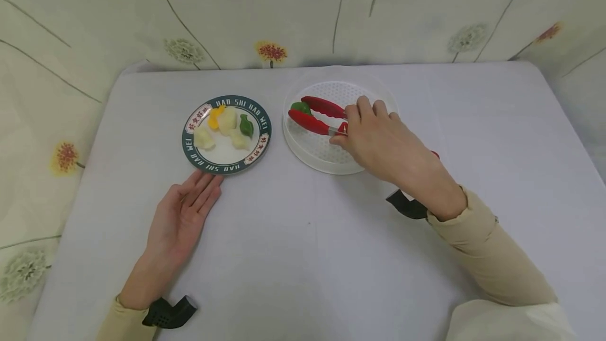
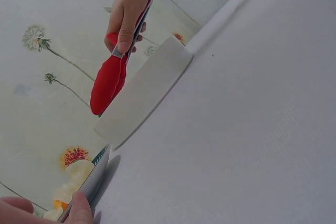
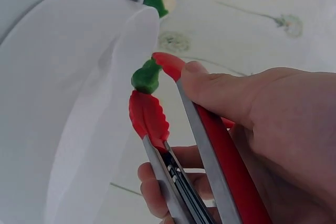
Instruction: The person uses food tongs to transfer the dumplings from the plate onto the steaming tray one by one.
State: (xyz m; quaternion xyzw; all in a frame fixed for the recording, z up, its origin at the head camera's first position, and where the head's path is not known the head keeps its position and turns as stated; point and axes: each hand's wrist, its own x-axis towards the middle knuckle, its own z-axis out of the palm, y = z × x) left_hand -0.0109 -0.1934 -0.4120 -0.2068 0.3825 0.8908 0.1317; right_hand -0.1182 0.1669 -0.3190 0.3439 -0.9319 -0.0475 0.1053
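Piece of glossy green food [image 1: 301, 108], small and rounded, caught between the red scalloped tips of metal-shafted tongs [image 1: 310, 122], over the left side of a round white perforated plastic basket [image 1: 326, 164]. Lying leftward of the nearer right hand [image 1: 379, 141] along the tongs' long axis; shafts in that hand's curled grip. Further left, at the near rim of a round green-bordered plate [image 1: 224, 156] on the white tabletop [image 1: 293, 257]: left hand [image 1: 182, 214], straight-fingered, touching, gripping nothing.

The light in here is soft, rather dim; the plate [image 2: 96, 178] drops a grey shadow onto the white tablecloth [image 1: 284, 257], while printed dandelions [image 3: 290, 24] (right-wrist view) blur.
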